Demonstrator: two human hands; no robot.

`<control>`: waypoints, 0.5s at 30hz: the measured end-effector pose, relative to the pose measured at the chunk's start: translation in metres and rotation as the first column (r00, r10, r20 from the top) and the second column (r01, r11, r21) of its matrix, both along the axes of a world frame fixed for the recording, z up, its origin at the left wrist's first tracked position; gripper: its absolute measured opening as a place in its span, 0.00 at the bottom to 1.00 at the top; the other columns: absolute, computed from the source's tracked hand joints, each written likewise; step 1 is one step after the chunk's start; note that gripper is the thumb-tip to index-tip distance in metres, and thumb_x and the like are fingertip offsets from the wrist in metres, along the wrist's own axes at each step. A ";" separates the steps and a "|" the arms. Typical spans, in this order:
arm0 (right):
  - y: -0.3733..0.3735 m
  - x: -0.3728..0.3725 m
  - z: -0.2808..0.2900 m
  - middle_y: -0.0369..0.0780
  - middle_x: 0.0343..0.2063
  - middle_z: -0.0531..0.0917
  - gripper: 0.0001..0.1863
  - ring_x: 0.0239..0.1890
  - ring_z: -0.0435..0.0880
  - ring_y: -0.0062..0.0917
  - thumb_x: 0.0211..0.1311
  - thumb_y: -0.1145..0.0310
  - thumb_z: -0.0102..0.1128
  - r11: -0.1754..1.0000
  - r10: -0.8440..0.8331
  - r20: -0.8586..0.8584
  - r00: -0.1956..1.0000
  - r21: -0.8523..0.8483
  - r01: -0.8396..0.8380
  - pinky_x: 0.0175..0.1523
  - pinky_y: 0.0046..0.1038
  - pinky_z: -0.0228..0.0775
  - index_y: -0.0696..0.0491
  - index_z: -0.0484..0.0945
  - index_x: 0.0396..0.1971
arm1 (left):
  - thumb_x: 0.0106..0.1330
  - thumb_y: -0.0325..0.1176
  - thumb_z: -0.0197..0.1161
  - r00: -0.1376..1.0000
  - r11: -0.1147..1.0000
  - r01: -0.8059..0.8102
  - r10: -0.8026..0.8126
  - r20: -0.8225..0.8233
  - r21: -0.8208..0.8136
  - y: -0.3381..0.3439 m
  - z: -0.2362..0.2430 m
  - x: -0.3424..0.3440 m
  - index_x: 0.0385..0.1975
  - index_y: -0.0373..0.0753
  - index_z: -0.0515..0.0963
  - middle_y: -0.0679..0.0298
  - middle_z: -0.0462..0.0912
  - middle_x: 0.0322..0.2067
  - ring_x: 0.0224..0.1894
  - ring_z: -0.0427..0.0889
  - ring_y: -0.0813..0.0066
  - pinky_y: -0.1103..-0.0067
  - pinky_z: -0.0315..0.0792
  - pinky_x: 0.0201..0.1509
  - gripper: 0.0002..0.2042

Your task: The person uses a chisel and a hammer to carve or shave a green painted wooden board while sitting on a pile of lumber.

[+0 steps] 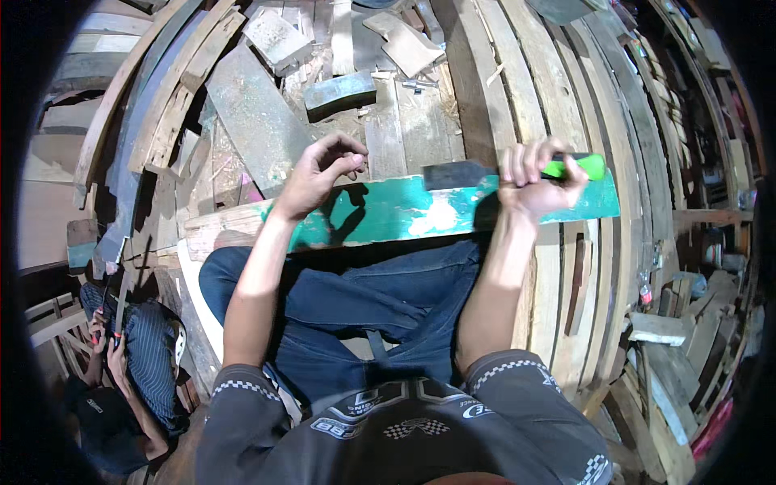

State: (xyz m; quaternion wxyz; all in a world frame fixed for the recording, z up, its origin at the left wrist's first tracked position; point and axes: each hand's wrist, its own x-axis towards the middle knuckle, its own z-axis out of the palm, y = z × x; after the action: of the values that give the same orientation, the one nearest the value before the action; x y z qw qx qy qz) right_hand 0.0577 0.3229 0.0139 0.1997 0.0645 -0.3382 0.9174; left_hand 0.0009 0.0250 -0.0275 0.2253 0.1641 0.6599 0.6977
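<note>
My right hand [533, 178] is wrapped round the green-and-black handle [586, 166] of a tool with a flat, dark blade [457, 175]. The blade points left, over a long plank [388, 218] that lies across in front of my lap. Green paint covers most of this plank, with a pale patch below the blade and bare wood at its left end. My left hand [327, 171] hovers above the plank's far edge, its fingers curled in and the thumb close to them. Whether anything is between those fingertips is too small to tell.
Beyond the plank lie a short dark wood block [340, 94], a wide dusty board [259, 121] and wood scraps [404, 44]. Long timber slats [558, 89] run along the right. At the lower left another person [121, 380] sits holding a long tool.
</note>
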 end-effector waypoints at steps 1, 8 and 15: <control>-0.006 -0.002 -0.002 0.32 0.07 0.58 0.21 0.08 0.53 0.19 0.59 0.50 0.46 0.999 0.032 -0.014 0.999 -0.039 -0.033 0.16 0.27 0.49 0.50 0.62 0.15 | 0.70 0.31 0.63 1.000 1.000 0.000 0.000 0.003 0.004 0.002 0.000 0.001 0.42 0.35 0.79 0.69 0.81 0.35 0.39 0.78 0.84 0.83 0.73 0.45 0.08; 0.004 0.003 0.009 0.32 0.07 0.59 0.20 0.08 0.52 0.18 0.57 0.50 0.46 0.996 -0.086 0.030 0.996 0.016 0.086 0.15 0.26 0.48 0.50 0.63 0.16 | 0.69 0.33 0.63 1.000 0.995 -0.031 0.030 -0.008 -0.093 -0.001 -0.006 0.000 0.43 0.33 0.78 0.66 0.81 0.35 0.40 0.79 0.81 0.81 0.73 0.44 0.10; -0.023 -0.007 -0.002 0.31 0.07 0.59 0.20 0.08 0.51 0.19 0.57 0.51 0.47 0.999 0.046 0.058 0.997 -0.023 -0.045 0.15 0.27 0.48 0.50 0.62 0.15 | 0.70 0.32 0.63 0.998 0.998 -0.003 0.007 0.059 -0.070 0.001 -0.011 0.001 0.43 0.36 0.79 0.69 0.81 0.35 0.37 0.77 0.85 0.84 0.72 0.42 0.08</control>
State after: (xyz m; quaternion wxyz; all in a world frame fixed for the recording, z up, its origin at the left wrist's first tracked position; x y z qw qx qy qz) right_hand 0.0504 0.2999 0.0124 0.1695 0.0433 -0.3326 0.9267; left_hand 0.0016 0.0264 -0.0383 0.2487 0.1338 0.6774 0.6792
